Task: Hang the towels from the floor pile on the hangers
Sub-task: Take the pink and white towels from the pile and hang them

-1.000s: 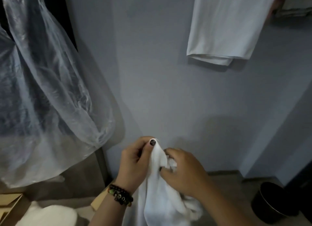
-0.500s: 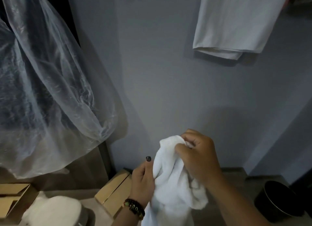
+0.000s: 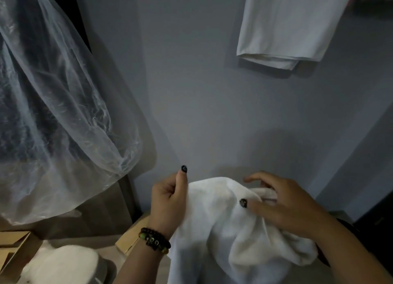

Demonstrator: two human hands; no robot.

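Note:
A white towel (image 3: 214,226) hangs bunched between both hands low in the middle of the view. My left hand (image 3: 168,201) grips its left edge, fingers curled and thumb up. My right hand (image 3: 282,205) holds the towel's right side, thumb on the front and fingers curled over a rolled fold behind. More white towels (image 3: 61,262) lie in a pile on the floor at the lower left. One white towel (image 3: 291,24) hangs folded high on the wall at the upper right; its hanger is out of view.
A clear plastic garment cover (image 3: 49,113) over dark clothing hangs at the left. Cardboard boxes (image 3: 14,245) sit on the floor at the lower left, another cardboard box (image 3: 129,239) beside my left wrist. The grey wall (image 3: 202,103) is straight ahead.
My hands have drawn apart, spreading the bunched towel wider. The left hand rose and shifted left; the right hand moved right and lower.

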